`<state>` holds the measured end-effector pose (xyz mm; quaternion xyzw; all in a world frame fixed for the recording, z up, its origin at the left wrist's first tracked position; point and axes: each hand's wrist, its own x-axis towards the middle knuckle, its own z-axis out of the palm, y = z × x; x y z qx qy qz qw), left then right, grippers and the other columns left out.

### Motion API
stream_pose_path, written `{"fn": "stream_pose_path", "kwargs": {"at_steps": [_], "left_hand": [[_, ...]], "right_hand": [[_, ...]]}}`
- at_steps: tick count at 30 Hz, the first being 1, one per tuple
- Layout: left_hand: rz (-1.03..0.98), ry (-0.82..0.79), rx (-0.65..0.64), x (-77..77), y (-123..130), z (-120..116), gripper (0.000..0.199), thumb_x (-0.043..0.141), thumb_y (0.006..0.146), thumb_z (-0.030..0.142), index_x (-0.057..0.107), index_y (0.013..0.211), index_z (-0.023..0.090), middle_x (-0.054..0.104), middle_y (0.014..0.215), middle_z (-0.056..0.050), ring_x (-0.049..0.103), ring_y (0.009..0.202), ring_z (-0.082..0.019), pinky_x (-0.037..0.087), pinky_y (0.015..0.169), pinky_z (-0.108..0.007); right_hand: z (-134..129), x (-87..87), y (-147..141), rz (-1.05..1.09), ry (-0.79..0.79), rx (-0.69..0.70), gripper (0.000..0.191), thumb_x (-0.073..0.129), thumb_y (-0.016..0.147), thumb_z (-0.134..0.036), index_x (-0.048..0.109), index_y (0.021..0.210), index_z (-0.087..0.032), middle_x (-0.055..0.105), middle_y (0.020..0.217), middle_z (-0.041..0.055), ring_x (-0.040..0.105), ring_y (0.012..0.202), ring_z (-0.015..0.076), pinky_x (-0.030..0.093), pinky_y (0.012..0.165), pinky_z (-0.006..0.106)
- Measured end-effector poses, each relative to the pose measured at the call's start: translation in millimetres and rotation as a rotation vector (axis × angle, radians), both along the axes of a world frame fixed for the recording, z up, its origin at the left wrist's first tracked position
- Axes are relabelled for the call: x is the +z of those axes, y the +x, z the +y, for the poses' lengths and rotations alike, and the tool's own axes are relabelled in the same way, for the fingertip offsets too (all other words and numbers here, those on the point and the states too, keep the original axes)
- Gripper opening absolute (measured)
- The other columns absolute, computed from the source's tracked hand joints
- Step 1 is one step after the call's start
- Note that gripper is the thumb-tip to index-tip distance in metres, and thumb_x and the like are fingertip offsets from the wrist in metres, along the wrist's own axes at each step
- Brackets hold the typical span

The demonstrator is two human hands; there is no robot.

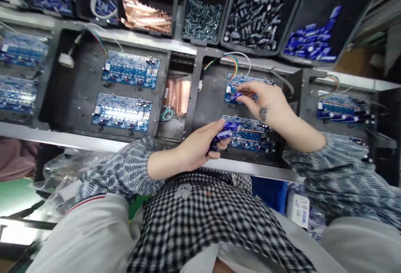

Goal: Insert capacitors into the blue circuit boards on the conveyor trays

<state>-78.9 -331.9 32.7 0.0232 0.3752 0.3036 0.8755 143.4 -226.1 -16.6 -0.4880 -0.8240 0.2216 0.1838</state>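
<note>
Several blue capacitors (223, 135) are bunched in my left hand (200, 145), its fingers curled around them at the near edge of a black tray (206, 106). My right hand (265, 99) pinches a single blue capacitor (237, 96) by its fingertips, over the left end of the far blue circuit board (229, 82). Part of that board is hidden beneath the hand. Close by my left hand lies the near circuit board (250, 142), with thin copper-coloured strips along it. Coloured wires (233, 62) rise from the far board's upper left.
Behind the trays stand bins of blue capacitors (310, 41), black capacitors (257, 10), screws (203, 18) and copper strips (145, 14). More circuit boards (130, 69) lie in the tray to the left. Green-handled scissors (167, 113) rest between trays. Another board (341, 108) is at the right.
</note>
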Motion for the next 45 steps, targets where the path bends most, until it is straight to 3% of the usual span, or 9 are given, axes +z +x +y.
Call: {"fn": "stream_pose_path", "kwargs": {"at_steps": [4,17,20,23,26,31,36,40,45], "left_hand": [[-0.035,-0.046,0.058,-5.5,0.1,-1.5,0.031,0.071,0.096,0.036,0.05,0.081,0.018,0.043,0.064,0.004,0.04,0.053,-0.007,0.019,0.04,-0.009],[-0.187,-0.266,0.05,-7.6,3.8,10.6,0.04,0.046,0.11,0.033,0.049,0.075,0.015,0.04,0.064,0.004,0.038,0.046,-0.003,0.019,0.036,-0.007],[-0.179,-0.261,0.085,-7.7,7.5,10.5,0.038,0.048,0.109,0.033,0.049,0.075,0.015,0.039,0.065,0.004,0.038,0.047,-0.003,0.019,0.036,-0.007],[-0.132,-0.204,0.103,-8.6,14.1,7.8,0.034,0.057,0.105,0.034,0.052,0.077,0.015,0.041,0.066,0.003,0.037,0.048,-0.004,0.02,0.038,-0.008],[-0.076,-0.124,0.074,-10.2,23.2,4.8,0.028,0.072,0.096,0.035,0.058,0.083,0.015,0.044,0.066,0.003,0.039,0.051,-0.004,0.019,0.04,-0.009],[0.009,-0.072,-0.008,-10.6,35.2,4.3,0.017,0.064,0.098,0.032,0.066,0.095,0.015,0.052,0.068,0.001,0.044,0.054,-0.006,0.021,0.043,-0.011],[-0.005,-0.026,-0.11,-8.6,39.9,4.6,0.024,0.047,0.102,0.022,0.069,0.107,0.014,0.064,0.074,-0.004,0.049,0.056,-0.007,0.025,0.044,-0.013],[-0.034,0.048,-0.15,-13.7,43.9,1.5,0.023,0.047,0.104,0.025,0.067,0.11,0.015,0.072,0.086,-0.006,0.057,0.062,-0.009,0.028,0.044,-0.013],[-0.011,0.053,-0.091,-21.4,47.3,-2.7,0.02,0.055,0.104,0.033,0.065,0.103,0.016,0.073,0.096,-0.008,0.063,0.07,-0.01,0.034,0.048,-0.014]], "right_hand": [[7.7,-17.5,-7.9,-0.139,0.056,0.014,0.016,0.062,0.095,-0.031,0.071,0.107,-0.025,0.075,0.105,0.0088,0.069,0.098,0.0283,0.054,0.091,0.046],[0.6,-12.0,-15.8,-0.304,0.094,0.038,0.023,0.057,0.099,-0.036,0.072,0.108,-0.022,0.072,0.108,0.0125,0.067,0.099,0.0307,0.053,0.086,0.046],[-9.1,3.6,-16.8,-0.164,0.132,0.089,0.028,0.058,0.099,-0.041,0.073,0.112,-0.023,0.071,0.114,0.0128,0.067,0.106,0.0315,0.054,0.093,0.05],[-27.1,29.1,-11.7,0.071,0.089,0.223,0.036,0.065,0.095,-0.048,0.071,0.122,-0.025,0.073,0.113,0.0096,0.069,0.104,0.0279,0.057,0.093,0.046],[-37.3,43.0,0.6,0.119,-0.036,0.347,0.025,0.066,0.095,-0.047,0.075,0.109,-0.028,0.076,0.1,0.0047,0.071,0.094,0.0232,0.059,0.089,0.04],[-12.8,17.9,26.2,0.021,0.039,0.078,0.024,0.064,0.093,-0.042,0.072,0.106,-0.023,0.076,0.101,0.007,0.072,0.093,0.0261,0.059,0.088,0.045],[5.8,-10.3,33.9,-0.145,0.084,0.114,0.023,0.055,0.098,-0.037,0.072,0.107,-0.025,0.073,0.105,0.009,0.07,0.101,0.0291,0.057,0.092,0.047],[3.6,-10.7,30.3,-0.199,0.091,0.116,0.024,0.053,0.1,-0.034,0.072,0.112,-0.026,0.073,0.112,0.009,0.069,0.107,0.0299,0.057,0.092,0.045],[2.7,-9.9,29.5,-0.271,0.114,0.14,0.028,0.05,0.102,-0.031,0.073,0.115,-0.024,0.072,0.119,0.0101,0.069,0.108,0.0287,0.057,0.089,0.044]]}}
